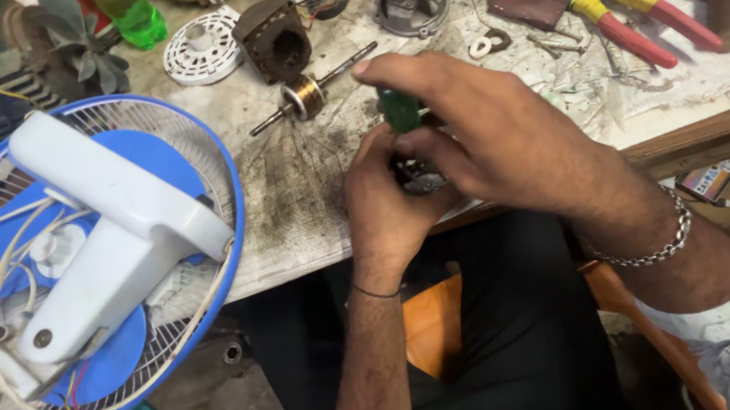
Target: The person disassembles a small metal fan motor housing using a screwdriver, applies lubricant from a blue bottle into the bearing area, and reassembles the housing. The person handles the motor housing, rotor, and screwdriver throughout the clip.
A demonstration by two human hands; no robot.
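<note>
Your right hand [491,128] gripped a green-handled screwdriver [400,109] over a small metal part [421,180] clasped in your left hand [390,205] — near bench edge; rotor [306,95] already out, fan [68,277] unassembled.

Evenly lit by soft, diffuse light, without glare. Faint shadow under the right hand [482,129] on the workbench [303,196]. Sharp at centre, slightly soft and stretched toward the corners; dim beneath the workbench's near edge.
</note>
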